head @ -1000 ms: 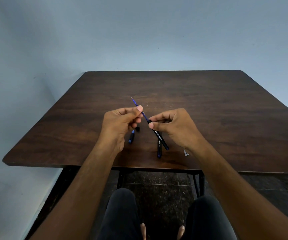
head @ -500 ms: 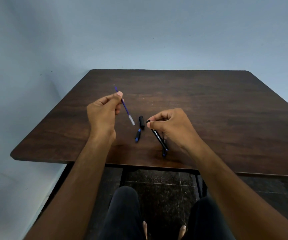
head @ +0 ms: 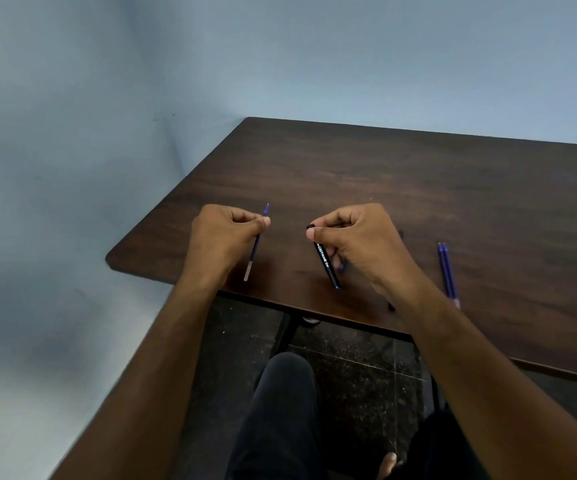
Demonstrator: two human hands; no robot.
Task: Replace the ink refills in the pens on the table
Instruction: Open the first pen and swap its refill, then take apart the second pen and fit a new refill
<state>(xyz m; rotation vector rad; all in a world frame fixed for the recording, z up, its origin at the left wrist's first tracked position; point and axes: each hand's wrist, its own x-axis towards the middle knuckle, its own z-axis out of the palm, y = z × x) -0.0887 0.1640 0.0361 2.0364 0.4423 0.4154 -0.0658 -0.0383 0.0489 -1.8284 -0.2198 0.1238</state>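
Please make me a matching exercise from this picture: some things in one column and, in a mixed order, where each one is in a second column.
Things:
1. blue refill
2. black pen barrel
3. two spare refills
4. table

Places:
A. lying on the table, to the right of both hands
B. pinched in the right hand
C. under everything, against the blue wall
D. pinched in the left hand

Pairs: 1-D, 2-B, 3-A, 4-C

Soft, dim, even light over my view, faint sheen on the table (head: 418, 188) toward its far edge, wide-angle bending at the corners, slight blur throughout.
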